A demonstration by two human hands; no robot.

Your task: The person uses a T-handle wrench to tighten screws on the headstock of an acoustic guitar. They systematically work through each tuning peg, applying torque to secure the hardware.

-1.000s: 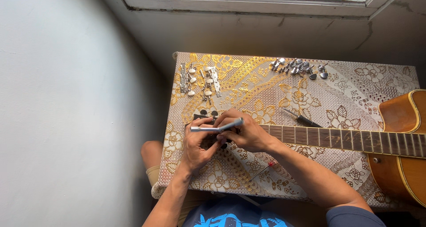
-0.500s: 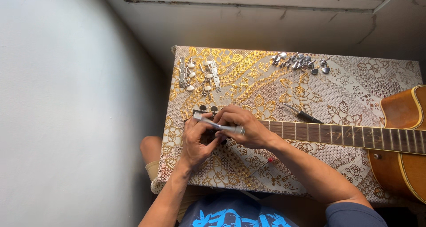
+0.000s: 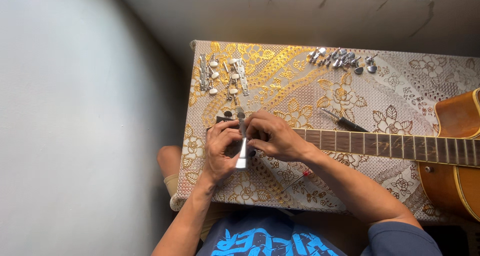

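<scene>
Setting: small table (image 3: 410,196) under a gold-and-cream floral lace-pattern cloth, pushed against a pale grey wall, grey ledge beyond; seen from above.

Item 1. Metal tool (image 3: 242,151): slim, flat, silvery bar, lying almost straight toward and away from the person, far tip near the top of the guitar's head. Pinched from both sides. Left hand (image 3: 220,148): fingers curled, thumb and fingertips closed on the bar's left edge around its middle. Right hand (image 3: 275,136): fingers bent and pressed together on the bar's upper part from the right, palm resting over the end of the guitar neck. Lower end of the bar sticks out below both hands, free.

Item 2. Guitar (image 3: 457,151): acoustic, glossy amber-brown wooden body at the right edge of the table, partly out of view. Neck (image 3: 380,145): dark fingerboard with thin pale metal frets, runs leftward across the cloth and ends beneath the two hands. Dark head mostly hidden by the fingers.

Item 3. Screwdriver (image 3: 345,121): dark handle, short metal shaft, lying slanted on the cloth just above the neck, right of the right hand.

Item 4. Tuning pegs on strips (image 3: 222,76): chrome plates with pale round knobs, laid in rows at the far left corner, well apart from the hands.

Item 5. Loose tuning pegs (image 3: 342,60): heap of small shiny metal parts, far edge, centre-right.
</scene>
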